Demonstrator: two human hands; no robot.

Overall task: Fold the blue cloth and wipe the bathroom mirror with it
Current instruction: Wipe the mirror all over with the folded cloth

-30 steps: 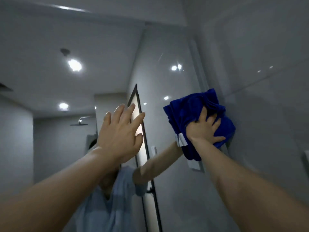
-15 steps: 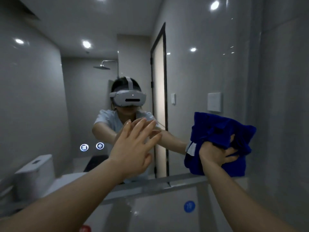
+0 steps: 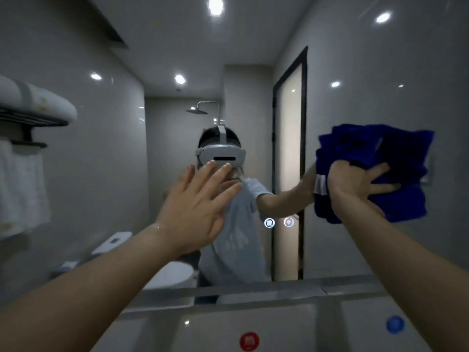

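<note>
Evidently the wiping step is in hand: the blue cloth (image 3: 375,158), already gathered into a thick, folded wad, is pressed against the bathroom mirror (image 3: 355,80) at its right side, roughly at mid height, by the right hand (image 3: 355,184). That hand is laid flat over the cloth with its fingers (image 3: 380,171) spread, so the cloth is pinned to the glass by the palm rather than pinched; whether any fold is caught under the thumb cannot be told. The left hand (image 3: 200,199) is held up open before the glass with fingers extended and nothing in it; whether it touches the mirror cannot be judged from this view. The cloth is seen to be a soft, napped fabric of deep blue, bunched into rumpled layers with uneven edges, and a small white label (image 3: 320,184) shows at its left edge. The mirror is a smooth, glossy sheet in which ceiling lights, a dark-framed door and the person's own reflection are returned. A folded pale towel (image 3: 38,102) on a dark rack is seen at the far left. For the next move, a steady press would probably be needed while the wad is swept across unwiped glass, likely toward the centre, with the folds kept together so that a flat face stays against the surface.
</note>
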